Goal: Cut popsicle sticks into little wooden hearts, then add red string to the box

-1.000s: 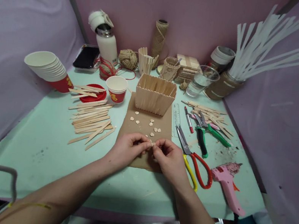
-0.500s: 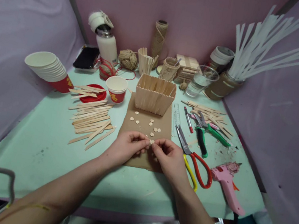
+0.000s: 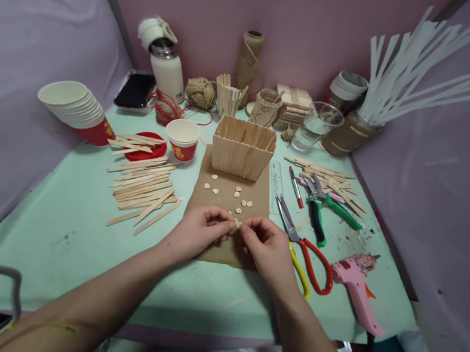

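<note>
Between the fingertips of both hands is a small pale wooden heart (image 3: 237,224), partly covered by the fingers. My left hand (image 3: 202,230) pinches it from the left, and my right hand (image 3: 266,243) pinches its other side. Both hands are just over a brown cardboard sheet (image 3: 221,252). Several similar wooden hearts (image 3: 237,194) lie scattered on the cardboard beyond my fingers. Behind them, at the sheet's far end, stands a box made of wooden craft sticks (image 3: 240,159).
Loose craft sticks (image 3: 146,185) and a paper cup (image 3: 183,141) are on the left. To the right lie red-and-yellow-handled scissors (image 3: 293,229), green-handled pruners (image 3: 319,212) and a pink glue gun (image 3: 359,286). A plastic cup of water (image 3: 310,132) stands at the back.
Both hands keep their pinch on the wooden heart, which is now slightly more covered by the fingers. The things on the table have not moved.
</note>
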The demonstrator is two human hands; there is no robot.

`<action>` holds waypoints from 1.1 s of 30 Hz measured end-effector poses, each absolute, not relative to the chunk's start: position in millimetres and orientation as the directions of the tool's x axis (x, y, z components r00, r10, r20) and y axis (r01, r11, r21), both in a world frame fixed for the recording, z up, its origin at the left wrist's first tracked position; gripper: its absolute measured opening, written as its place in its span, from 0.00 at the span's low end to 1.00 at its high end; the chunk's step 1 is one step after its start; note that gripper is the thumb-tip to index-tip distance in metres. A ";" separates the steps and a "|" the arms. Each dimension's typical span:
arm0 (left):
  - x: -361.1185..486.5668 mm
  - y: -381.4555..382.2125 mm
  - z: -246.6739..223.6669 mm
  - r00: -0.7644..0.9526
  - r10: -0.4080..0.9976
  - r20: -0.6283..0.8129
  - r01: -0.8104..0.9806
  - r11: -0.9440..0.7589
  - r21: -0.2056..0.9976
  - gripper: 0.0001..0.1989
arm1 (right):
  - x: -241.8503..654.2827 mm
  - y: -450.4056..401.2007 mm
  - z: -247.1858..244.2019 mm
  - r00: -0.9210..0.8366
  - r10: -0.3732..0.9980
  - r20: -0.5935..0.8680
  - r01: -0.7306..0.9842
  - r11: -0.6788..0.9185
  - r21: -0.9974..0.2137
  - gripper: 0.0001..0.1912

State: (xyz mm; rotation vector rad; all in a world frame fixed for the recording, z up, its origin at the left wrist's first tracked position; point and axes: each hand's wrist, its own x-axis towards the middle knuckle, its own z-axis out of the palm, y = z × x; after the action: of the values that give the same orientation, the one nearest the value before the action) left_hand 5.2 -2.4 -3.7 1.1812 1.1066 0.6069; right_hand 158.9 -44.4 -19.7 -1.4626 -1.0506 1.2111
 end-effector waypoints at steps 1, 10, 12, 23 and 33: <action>5.4 -2.7 -2.6 0.378 0.855 -0.354 0.161 0.316 0.935 0.11 | 158.7 -44.6 -19.6 0.144 0.972 -0.185 0.056 -0.195 -0.979 0.10; -0.3 3.0 3.4 0.303 0.903 -0.305 0.077 0.296 0.952 0.11 | 169.6 -47.2 -14.4 0.158 0.981 -0.116 0.109 -0.134 -0.985 0.11; -4.1 6.5 4.4 0.247 0.927 -0.282 0.052 0.278 0.959 0.11 | 176.8 -48.4 -11.1 0.226 0.971 -0.075 0.148 -0.111 -0.983 0.10; -13.7 13.2 5.9 0.051 0.969 -0.243 -0.119 0.248 0.961 0.10 | 197.4 -53.4 -3.3 0.261 0.939 0.223 0.504 0.064 -0.861 0.04; -14.0 14.3 11.1 -0.149 0.985 -0.090 -0.267 0.048 0.963 0.07 | 205.0 -55.8 25.2 0.277 0.867 0.415 0.644 0.153 -0.750 0.10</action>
State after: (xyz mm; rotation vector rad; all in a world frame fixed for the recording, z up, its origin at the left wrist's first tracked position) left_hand -14.0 14.3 11.1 0.8805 1.1545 1.3859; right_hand 205.0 -55.8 25.2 -1.5631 -1.4402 0.2841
